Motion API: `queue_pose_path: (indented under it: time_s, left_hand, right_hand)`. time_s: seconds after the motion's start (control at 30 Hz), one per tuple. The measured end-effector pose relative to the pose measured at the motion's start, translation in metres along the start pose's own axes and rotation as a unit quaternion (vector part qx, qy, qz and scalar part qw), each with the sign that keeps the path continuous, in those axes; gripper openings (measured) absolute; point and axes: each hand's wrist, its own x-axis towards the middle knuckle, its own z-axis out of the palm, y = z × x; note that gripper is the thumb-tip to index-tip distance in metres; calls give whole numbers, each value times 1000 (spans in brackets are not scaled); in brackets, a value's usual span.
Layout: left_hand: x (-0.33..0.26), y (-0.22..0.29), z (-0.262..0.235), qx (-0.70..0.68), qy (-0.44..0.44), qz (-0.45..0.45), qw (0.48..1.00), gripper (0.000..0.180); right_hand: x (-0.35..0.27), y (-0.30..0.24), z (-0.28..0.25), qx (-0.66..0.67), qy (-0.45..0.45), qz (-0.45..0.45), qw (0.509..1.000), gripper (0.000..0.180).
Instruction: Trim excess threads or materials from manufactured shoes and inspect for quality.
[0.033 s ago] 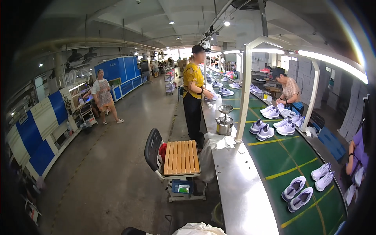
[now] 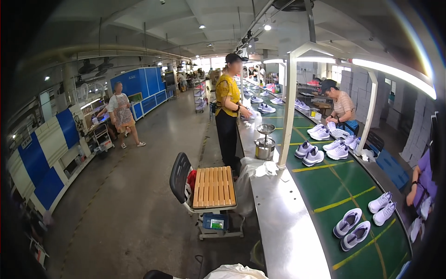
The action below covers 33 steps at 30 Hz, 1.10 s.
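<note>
Neither of my hands shows in the head view. At the lower edge lies a bunched white cloth (image 2: 237, 272). Nearest on the green conveyor belt (image 2: 332, 183) stand a pair of white and lilac sneakers (image 2: 351, 229) and a second white pair (image 2: 382, 208) beyond it. Further up the belt are more sneakers (image 2: 313, 156), set mostly in pairs. Along the belt's left side runs a bare metal ledge (image 2: 283, 218). A steel pot with a dish above it (image 2: 265, 146) stands on this ledge, close to a crumpled white cloth (image 2: 266, 169).
A slatted wooden stool with a black backrest (image 2: 214, 187) stands left of the ledge. A white post (image 2: 289, 111) rises from it. Co-workers in yellow (image 2: 227, 93), stripes (image 2: 343, 107) and purple (image 2: 423, 179) flank the belt; another in an apron (image 2: 121, 111) stands left.
The view has shifted very slightly. At the far right, the arm of the co-worker in purple has moved a little. The sneakers keep their places on the belt.
</note>
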Motion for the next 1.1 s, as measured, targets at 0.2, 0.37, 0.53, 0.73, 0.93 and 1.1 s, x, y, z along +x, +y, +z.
queue_pose_path:
  time_s: [0.2,0.37,0.53,0.73,0.93,1.1]
  left_hand:
    - [3,-3,6,49,-16,20,998,23]
    - [6,3,7,54,-1,37,998,23]
    - [2,11,0,55,-10,26,998,22]
    - [-1,14,-1,48,-25,23,998,22]
    - [3,18,4,56,-29,24,998,20]
    - [0,14,10,55,-25,18,998,20]
  right_hand:
    - [3,-3,-1,-7,4,17,1000,19]
    - [0,8,0,-15,7,22,1000,20]
    - [-17,55,28,-19,11,22,1000,20]
    - [-39,81,51,-32,18,27,999,21]
    - [-10,18,-2,-44,27,37,998,21]
    - [-5,3,-14,-53,30,46,997,22]
